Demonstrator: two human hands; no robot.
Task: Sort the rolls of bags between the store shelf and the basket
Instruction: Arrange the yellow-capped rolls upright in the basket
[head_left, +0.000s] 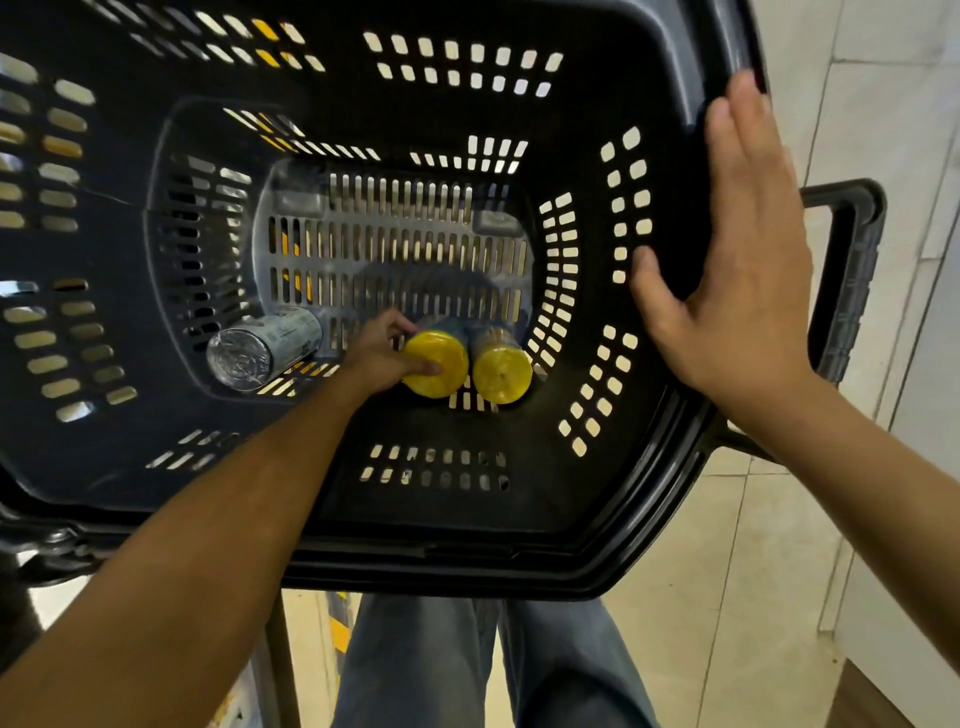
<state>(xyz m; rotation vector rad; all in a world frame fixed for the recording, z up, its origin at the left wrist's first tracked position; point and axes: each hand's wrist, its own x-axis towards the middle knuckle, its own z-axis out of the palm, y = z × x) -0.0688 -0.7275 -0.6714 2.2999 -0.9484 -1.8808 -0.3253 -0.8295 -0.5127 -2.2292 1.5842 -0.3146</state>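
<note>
I look straight down into a deep black plastic basket (571, 519) with slotted walls. Two yellow rolls of bags lie side by side at its bottom, near the front wall. My left hand (382, 353) reaches down inside and grips the left yellow roll (441, 366), thumb across its round end. The right yellow roll (501, 366) touches it. A silver-grey roll (262, 348) lies apart at the bottom left. My right hand (737, 260) rests flat with straight fingers on the basket's right rim. The store shelf is out of view.
The basket's black handle (852, 270) sticks out to the right, behind my right hand. Pale floor tiles (727, 597) lie on the right and below. My legs in blue jeans (467, 665) stand under the basket's front edge.
</note>
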